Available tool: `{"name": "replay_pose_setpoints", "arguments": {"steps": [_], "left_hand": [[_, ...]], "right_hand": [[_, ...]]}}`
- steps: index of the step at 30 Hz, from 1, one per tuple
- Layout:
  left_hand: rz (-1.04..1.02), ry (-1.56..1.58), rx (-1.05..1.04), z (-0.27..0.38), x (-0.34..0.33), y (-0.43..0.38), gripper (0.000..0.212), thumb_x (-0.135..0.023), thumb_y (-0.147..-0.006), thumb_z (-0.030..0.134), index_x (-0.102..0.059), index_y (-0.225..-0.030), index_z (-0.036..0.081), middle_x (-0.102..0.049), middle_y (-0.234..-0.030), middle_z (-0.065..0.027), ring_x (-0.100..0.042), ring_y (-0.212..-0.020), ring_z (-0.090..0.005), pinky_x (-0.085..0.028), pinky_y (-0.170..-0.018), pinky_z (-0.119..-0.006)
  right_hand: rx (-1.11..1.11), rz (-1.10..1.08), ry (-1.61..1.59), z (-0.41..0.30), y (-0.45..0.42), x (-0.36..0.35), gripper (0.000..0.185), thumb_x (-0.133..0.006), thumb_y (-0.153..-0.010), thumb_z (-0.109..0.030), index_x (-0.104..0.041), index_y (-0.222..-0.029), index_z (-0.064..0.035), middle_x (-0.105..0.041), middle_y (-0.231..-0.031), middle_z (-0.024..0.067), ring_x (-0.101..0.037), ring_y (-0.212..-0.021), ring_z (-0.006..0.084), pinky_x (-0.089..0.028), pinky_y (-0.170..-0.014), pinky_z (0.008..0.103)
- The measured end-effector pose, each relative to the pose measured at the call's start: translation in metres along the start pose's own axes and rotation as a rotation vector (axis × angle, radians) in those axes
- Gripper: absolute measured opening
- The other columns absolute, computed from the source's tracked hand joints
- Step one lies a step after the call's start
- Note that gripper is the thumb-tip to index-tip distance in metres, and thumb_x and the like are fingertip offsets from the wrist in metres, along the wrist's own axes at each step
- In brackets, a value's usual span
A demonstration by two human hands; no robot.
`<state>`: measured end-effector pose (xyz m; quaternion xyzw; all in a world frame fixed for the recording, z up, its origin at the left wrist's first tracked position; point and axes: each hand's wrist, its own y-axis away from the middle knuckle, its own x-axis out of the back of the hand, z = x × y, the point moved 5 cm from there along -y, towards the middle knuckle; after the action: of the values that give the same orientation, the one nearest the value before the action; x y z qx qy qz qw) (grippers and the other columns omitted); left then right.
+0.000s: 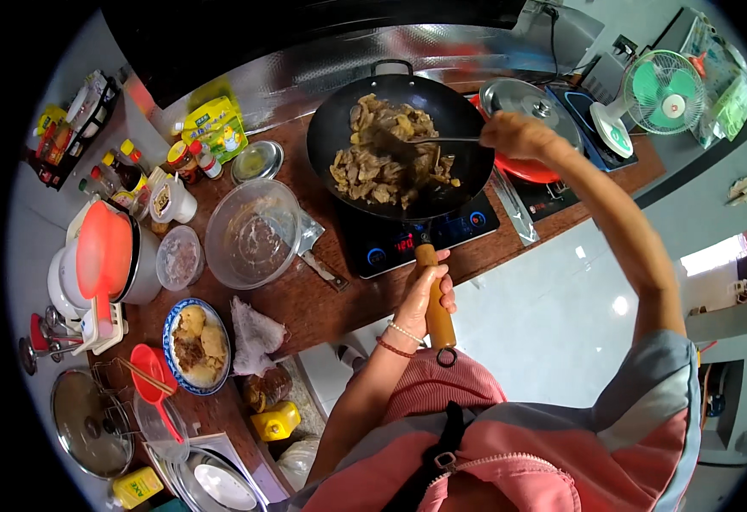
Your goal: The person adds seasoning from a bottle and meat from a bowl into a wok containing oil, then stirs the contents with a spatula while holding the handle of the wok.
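Note:
A dark wok stands on a black induction cooktop with lit red digits. Browned meat pieces lie in the wok in two loose heaps. My left hand is wrapped around the wok's wooden handle, close to my body. Over the wok's right rim, my right hand grips a metal spatula. Its shaft reaches left into the meat, where the blade is blurred and partly hidden.
Left of the wok are a clear plastic basin, a cleaver and several seasoning bottles. A blue-rimmed plate of food sits nearer. To the right stand a lidded red pot and a small fan.

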<state>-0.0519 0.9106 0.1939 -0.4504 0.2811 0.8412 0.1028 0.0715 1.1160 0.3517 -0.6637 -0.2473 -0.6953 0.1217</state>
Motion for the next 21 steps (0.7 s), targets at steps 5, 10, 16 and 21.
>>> {"name": "replay_pose_setpoints", "arguments": {"steps": [5, 10, 16, 21], "left_hand": [[-0.014, 0.033, 0.017, 0.004, 0.003, 0.003, 0.036, -0.053, -0.081, 0.019, -0.043, -0.115, 0.013, -0.045, -0.059, -0.0016, -0.044, -0.044, -0.0127, -0.040, -0.045, -0.029], [-0.006, -0.012, 0.001, 0.005, -0.001, 0.006, 0.040, -0.050, -0.082, 0.019, -0.040, -0.119, 0.010, -0.041, -0.061, 0.0005, -0.040, -0.046, -0.0094, -0.038, -0.045, -0.025], [-0.007, -0.026, 0.031, 0.004, -0.008, 0.005, 0.038, -0.049, -0.083, 0.020, -0.040, -0.119, 0.011, -0.041, -0.061, 0.0010, -0.039, -0.047, -0.0083, -0.037, -0.046, -0.024], [0.013, -0.027, 0.035, 0.006, -0.007, 0.007, 0.038, -0.048, -0.083, 0.020, -0.041, -0.119, 0.011, -0.040, -0.062, 0.0015, -0.039, -0.048, -0.0078, -0.037, -0.046, -0.023]], "right_hand": [[-0.244, -0.140, -0.464, 0.022, 0.031, 0.019, 0.022, -0.052, -0.078, -0.021, -0.060, -0.073, -0.0017, -0.053, -0.054, 0.0075, -0.047, -0.039, 0.0133, -0.036, -0.036, 0.0264], [-0.336, -0.074, -0.660, 0.047, 0.052, 0.012, 0.022, -0.053, -0.080, -0.022, -0.060, -0.072, -0.0032, -0.050, -0.050, 0.0054, -0.040, -0.033, 0.0110, -0.027, -0.030, 0.0265], [-0.297, 0.114, -0.388, 0.060, 0.019, -0.002, 0.024, -0.054, -0.083, -0.025, -0.063, -0.085, -0.0025, -0.055, -0.057, 0.0084, -0.053, -0.052, 0.0186, -0.044, -0.055, 0.0307], [-0.176, 0.215, -0.020, -0.003, -0.011, -0.038, 0.022, -0.048, -0.082, -0.024, -0.061, -0.083, -0.0064, -0.063, -0.080, 0.0154, -0.061, -0.074, 0.0321, -0.048, -0.067, 0.0417]]}}
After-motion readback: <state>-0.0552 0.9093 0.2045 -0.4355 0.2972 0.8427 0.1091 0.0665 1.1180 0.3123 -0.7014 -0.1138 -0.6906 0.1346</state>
